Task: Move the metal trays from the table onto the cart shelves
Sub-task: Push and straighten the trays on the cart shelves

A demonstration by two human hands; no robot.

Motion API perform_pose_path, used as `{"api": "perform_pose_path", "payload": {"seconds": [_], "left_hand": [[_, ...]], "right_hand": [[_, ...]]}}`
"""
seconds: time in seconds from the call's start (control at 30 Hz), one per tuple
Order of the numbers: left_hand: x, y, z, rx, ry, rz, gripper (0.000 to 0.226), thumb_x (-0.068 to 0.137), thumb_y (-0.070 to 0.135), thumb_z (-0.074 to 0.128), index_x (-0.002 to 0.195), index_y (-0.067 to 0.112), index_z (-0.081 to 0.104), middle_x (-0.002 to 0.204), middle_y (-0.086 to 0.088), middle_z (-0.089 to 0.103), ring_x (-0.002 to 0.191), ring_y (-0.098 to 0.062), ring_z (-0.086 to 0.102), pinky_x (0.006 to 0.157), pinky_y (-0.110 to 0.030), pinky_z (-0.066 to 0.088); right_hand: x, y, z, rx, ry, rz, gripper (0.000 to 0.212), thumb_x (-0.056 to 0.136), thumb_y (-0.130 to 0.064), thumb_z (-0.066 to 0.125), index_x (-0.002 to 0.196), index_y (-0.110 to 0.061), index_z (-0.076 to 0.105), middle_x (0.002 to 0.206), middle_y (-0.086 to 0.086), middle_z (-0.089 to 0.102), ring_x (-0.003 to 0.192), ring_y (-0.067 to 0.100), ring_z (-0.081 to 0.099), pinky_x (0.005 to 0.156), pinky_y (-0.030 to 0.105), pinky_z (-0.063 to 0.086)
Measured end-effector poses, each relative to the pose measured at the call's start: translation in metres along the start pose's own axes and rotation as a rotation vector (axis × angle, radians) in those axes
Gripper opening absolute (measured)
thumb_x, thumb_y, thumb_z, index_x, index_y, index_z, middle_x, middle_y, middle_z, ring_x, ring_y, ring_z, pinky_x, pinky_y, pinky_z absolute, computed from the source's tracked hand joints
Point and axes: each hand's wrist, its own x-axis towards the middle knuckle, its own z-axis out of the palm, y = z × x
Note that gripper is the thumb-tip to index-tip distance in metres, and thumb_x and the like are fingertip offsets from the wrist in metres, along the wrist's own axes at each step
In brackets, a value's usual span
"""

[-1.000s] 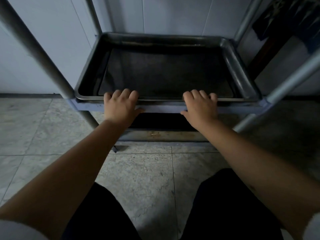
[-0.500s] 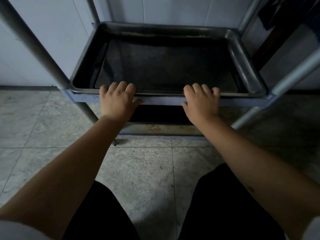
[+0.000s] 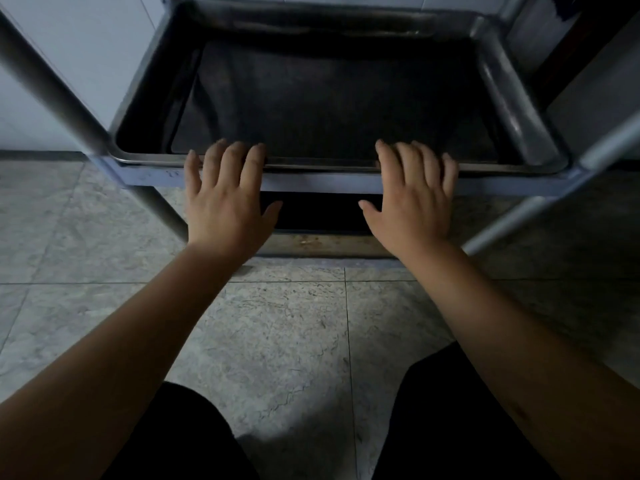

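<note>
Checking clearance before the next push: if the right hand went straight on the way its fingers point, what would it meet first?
Probably the tray's near rim; the right hand's straight fingertips already lie at it. Depth is unclear.

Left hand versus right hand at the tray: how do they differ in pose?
The left hand sits toward the metal tray's left corner; the right hand is nearer the middle. The left hand's outline is crisp; the right hand's fingers are motion-blurred. Both are open, fingers straight, fingertips at the tray's front rim.
</note>
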Motion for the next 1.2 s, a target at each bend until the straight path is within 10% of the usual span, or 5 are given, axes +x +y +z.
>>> {"api": "perform_pose_path", "payload": {"seconds": [0.13, 0.23, 0.5, 1.07, 1.2], "left_hand": [[-0.043, 0.016, 0.02, -0.185, -0.179, 0.201, 0.098, 0.087, 0.062, 0.046, 0.16, 0.015, 0.001, 0.166, -0.012, -0.012, 0.152, -0.035, -0.013, 0.118, -0.058, -0.004], [-0.061, 0.02, 0.05, -0.179, -0.409, 0.399, 0.093, 0.089, 0.065, 0.039, 0.159, 0.013, 0.006, 0.167, -0.013, 0.001, 0.153, -0.029, -0.006, 0.121, -0.057, 0.007], [-0.048, -0.028, 0.173, 0.006, -0.767, 0.207, 0.11, 0.081, 0.085, 0.033, 0.159, 0.017, -0.007, 0.167, -0.004, -0.013, 0.153, -0.022, -0.013, 0.121, -0.054, 0.002], [-0.05, -0.063, 0.276, 0.026, -0.609, 0.201, 0.102, 0.073, 0.071, 0.07, 0.15, 0.014, 0.033, 0.141, -0.017, 0.05, 0.129, -0.039, 0.045, 0.11, -0.052, 0.034], [-0.057, -0.056, 0.269, 0.003, -0.604, 0.168, 0.076, 0.075, 0.063, 0.073, 0.129, 0.015, 0.05, 0.125, -0.013, 0.058, 0.118, -0.038, 0.05, 0.093, -0.051, 0.044]], "right_hand": [[-0.04, -0.016, 0.011, 0.192, -0.093, -0.179, 0.106, 0.076, -0.053, 0.068, 0.156, -0.019, 0.009, 0.163, 0.012, 0.01, 0.15, 0.03, 0.0, 0.117, 0.051, -0.005], [-0.07, -0.03, 0.03, 0.313, -0.302, -0.416, 0.091, 0.084, -0.059, 0.057, 0.156, -0.021, 0.015, 0.163, 0.008, 0.016, 0.15, 0.025, 0.007, 0.118, 0.053, 0.011], [-0.051, -0.011, 0.157, 0.169, -0.839, -0.17, 0.115, 0.073, -0.078, 0.056, 0.155, -0.027, -0.006, 0.165, 0.001, -0.01, 0.15, 0.019, -0.008, 0.117, 0.051, 0.006], [-0.072, 0.026, 0.269, -0.075, -0.749, -0.147, 0.105, 0.058, -0.069, 0.074, 0.144, -0.027, 0.029, 0.131, 0.011, 0.046, 0.12, 0.035, 0.041, 0.103, 0.049, 0.033], [-0.08, 0.026, 0.266, -0.014, -0.735, -0.096, 0.069, 0.063, -0.06, 0.076, 0.114, -0.022, 0.049, 0.111, 0.008, 0.048, 0.105, 0.032, 0.047, 0.081, 0.042, 0.043]]}}
